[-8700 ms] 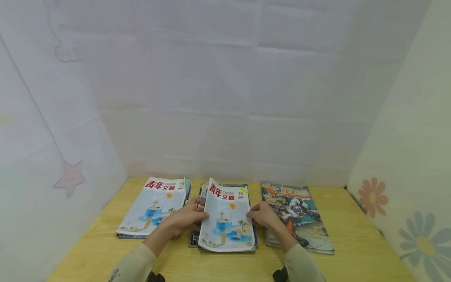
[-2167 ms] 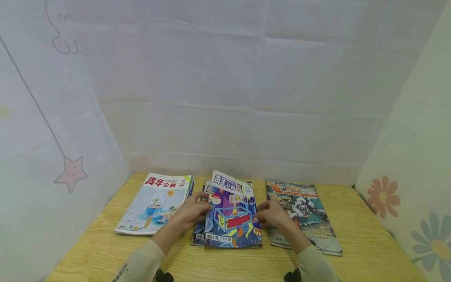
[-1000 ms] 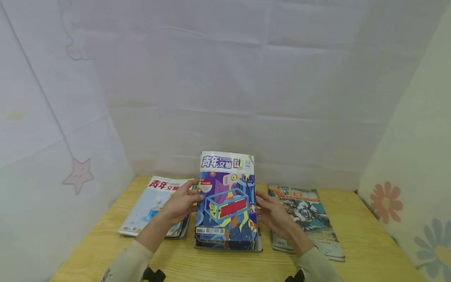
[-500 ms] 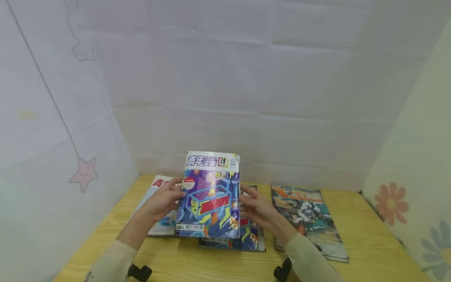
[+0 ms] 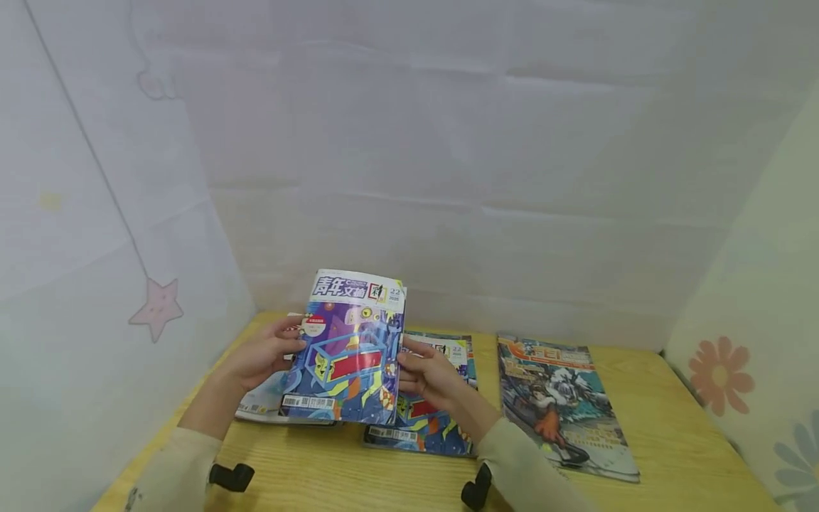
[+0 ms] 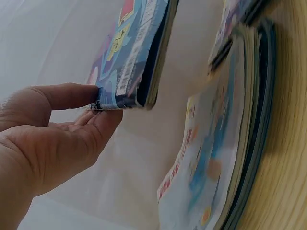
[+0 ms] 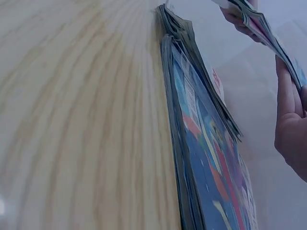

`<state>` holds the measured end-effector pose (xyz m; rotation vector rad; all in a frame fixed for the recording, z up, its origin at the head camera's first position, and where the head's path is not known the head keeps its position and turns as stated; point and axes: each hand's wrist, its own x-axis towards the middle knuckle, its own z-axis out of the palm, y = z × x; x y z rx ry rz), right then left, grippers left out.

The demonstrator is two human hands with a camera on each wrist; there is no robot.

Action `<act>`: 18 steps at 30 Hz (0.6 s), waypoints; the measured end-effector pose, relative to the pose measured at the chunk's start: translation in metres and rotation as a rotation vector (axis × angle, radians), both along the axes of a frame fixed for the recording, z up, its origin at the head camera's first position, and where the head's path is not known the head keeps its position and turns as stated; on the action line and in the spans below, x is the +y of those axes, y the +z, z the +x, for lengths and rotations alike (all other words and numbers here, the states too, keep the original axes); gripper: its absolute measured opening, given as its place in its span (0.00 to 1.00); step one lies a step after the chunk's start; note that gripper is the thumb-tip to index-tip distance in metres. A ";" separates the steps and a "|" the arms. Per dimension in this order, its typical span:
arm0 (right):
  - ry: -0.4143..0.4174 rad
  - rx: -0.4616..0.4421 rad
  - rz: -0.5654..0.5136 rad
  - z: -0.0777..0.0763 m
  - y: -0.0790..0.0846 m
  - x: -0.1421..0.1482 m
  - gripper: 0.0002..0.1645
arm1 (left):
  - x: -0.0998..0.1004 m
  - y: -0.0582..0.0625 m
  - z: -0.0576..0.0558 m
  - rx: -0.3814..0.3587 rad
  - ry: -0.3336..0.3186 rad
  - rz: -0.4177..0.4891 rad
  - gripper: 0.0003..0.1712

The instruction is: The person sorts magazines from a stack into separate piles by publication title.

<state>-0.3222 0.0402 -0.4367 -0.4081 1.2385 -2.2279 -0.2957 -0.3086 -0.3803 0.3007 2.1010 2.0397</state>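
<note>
Both hands hold up a purple-and-blue magazine (image 5: 352,355) with a white title band, tilted toward the head camera. My left hand (image 5: 259,359) pinches its left edge, thumb on the cover and fingers behind. On the right edge, my right hand (image 5: 431,373) grips with its fingers on the side and behind. In the left wrist view, thick page edges show under the cover of the magazine (image 6: 127,57), which hangs above the left pile. That pile's white-and-light-blue top magazine (image 6: 206,158) is partly hidden in the head view. A matching purple magazine (image 5: 419,437) tops the middle pile.
On the right of the wooden table (image 5: 333,476) lies another pile, topped by a dark teal magazine (image 5: 563,405) with an orange title. A white cloth (image 5: 448,178) rises behind the table and patterned cloth stands at both sides.
A white-covered magazine was handled at the middle pile earlier. Since then the hands have lifted the purple magazine from the middle pile and carried it left, over the left pile.
</note>
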 end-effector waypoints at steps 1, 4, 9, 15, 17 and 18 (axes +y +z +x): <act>-0.004 -0.009 0.007 0.000 -0.001 -0.005 0.38 | -0.005 -0.002 -0.002 0.003 0.011 -0.021 0.38; -0.009 -0.018 0.045 -0.002 -0.005 -0.021 0.39 | -0.020 -0.007 -0.006 0.011 0.048 -0.075 0.38; -0.043 -0.049 0.102 -0.005 -0.013 -0.044 0.39 | -0.033 -0.017 -0.010 -0.001 0.105 -0.103 0.38; -0.060 -0.053 0.126 -0.009 -0.019 -0.068 0.38 | -0.046 -0.029 -0.014 -0.032 0.204 -0.136 0.35; -0.066 -0.045 0.137 -0.009 -0.019 -0.076 0.37 | -0.051 -0.033 -0.015 -0.056 0.242 -0.139 0.34; -0.063 -0.047 0.138 -0.009 -0.018 -0.080 0.38 | -0.053 -0.034 -0.015 -0.066 0.258 -0.142 0.34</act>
